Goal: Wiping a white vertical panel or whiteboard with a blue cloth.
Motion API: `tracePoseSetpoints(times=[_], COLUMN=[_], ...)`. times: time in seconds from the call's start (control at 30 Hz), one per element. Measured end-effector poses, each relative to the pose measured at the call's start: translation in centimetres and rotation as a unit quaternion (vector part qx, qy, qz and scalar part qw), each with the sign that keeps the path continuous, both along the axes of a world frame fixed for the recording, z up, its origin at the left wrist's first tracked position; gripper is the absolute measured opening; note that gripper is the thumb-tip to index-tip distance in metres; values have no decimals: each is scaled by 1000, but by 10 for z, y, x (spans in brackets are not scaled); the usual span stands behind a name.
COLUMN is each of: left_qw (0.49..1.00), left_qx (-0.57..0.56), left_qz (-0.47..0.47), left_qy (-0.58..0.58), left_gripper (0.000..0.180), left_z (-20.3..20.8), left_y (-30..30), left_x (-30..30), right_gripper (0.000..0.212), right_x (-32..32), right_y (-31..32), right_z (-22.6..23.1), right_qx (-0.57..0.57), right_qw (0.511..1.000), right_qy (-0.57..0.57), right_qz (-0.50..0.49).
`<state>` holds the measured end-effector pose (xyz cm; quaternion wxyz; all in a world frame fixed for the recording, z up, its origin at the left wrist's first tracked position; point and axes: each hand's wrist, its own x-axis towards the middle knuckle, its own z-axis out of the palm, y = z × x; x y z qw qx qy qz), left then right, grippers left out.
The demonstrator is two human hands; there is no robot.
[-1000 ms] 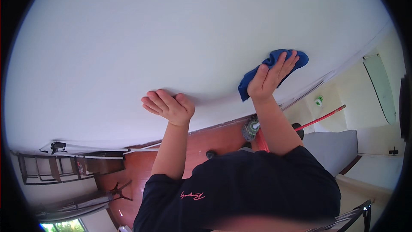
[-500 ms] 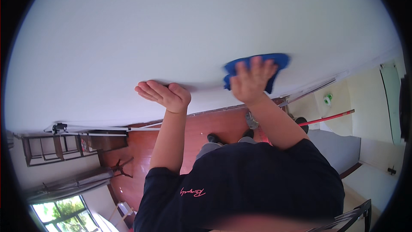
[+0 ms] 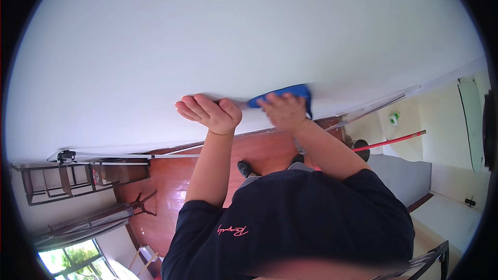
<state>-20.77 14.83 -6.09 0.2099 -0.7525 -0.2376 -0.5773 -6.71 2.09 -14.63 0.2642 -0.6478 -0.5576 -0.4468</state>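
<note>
A broad white wall (image 3: 233,36) rises in front of me and takes up the upper part of the view. My right hand (image 3: 285,114) presses a blue cloth (image 3: 295,92) against its surface, fingers over the cloth and slightly blurred by motion. The cloth is bunched, with its upper edge and right side sticking out past the fingers. To the left, my left hand (image 3: 215,116) is against the same wall with its fingers stretched out and nothing in it. A short gap separates the two hands.
Below lies a reddish-brown floor (image 3: 249,148). White poles with a black clamp (image 3: 66,156) extend at the left, near a dark shelf frame (image 3: 65,181). A wooden stand (image 3: 142,205) is behind it. On the right are a red pole (image 3: 394,140) and a dark bucket (image 3: 361,151).
My right hand has moved left and down with the blue cloth, closer to my left hand. The left hand appears slightly further right and keeps its flat shape.
</note>
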Motion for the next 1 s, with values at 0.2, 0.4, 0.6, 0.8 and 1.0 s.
tracePoseSetpoints(times=[0.2, 0.4, 0.6, 0.8, 1.0], left_qw=[1000, 1000, 993, 990, 998], left_qx=[17, -17, -49, -111, -29], left_qz=[-6, -22, -75, -71, -40], left_qy=[-7, 8, 74, -41, -37], left_gripper=[59, 59, 61, 60, 56], left_z=[8, -5, 22, 100, 105], left_y=[1, -1, 2, 34, 60], left_x=[-1, 1, -49, -96, -98], right_gripper=[61, 76, 56, 55, 53], right_x=[41, -41, 2, -24, -108], right_y=[-24, 30, -8, 22, 85], right_z=[23, -41, -3, 153, 200], right_qx=[150, 90, 16, 186, 112], right_qw=[971, 978, 999, 971, 992], right_qy=[187, 189, 34, 151, 64], right_qz=[-5, 2, -10, -5, -13])
